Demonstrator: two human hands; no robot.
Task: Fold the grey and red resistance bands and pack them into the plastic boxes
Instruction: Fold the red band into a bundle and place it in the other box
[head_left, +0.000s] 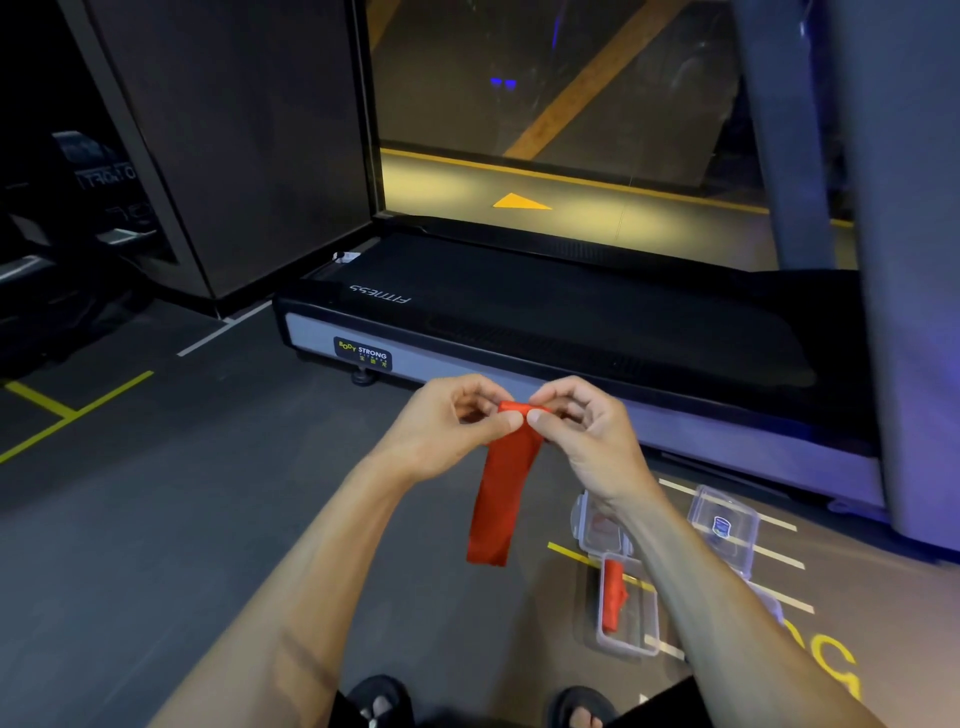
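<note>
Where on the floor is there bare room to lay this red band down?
Bare grey floor lies left of the hanging red band, between the yellow lines and the treadmill. It is crowded on the right, where the plastic boxes sit under the right forearm.

We see from one camera on the person's head. It looks forward and down, close over the arms, at the floor (156, 519) and the treadmill (571, 322) just ahead.
</note>
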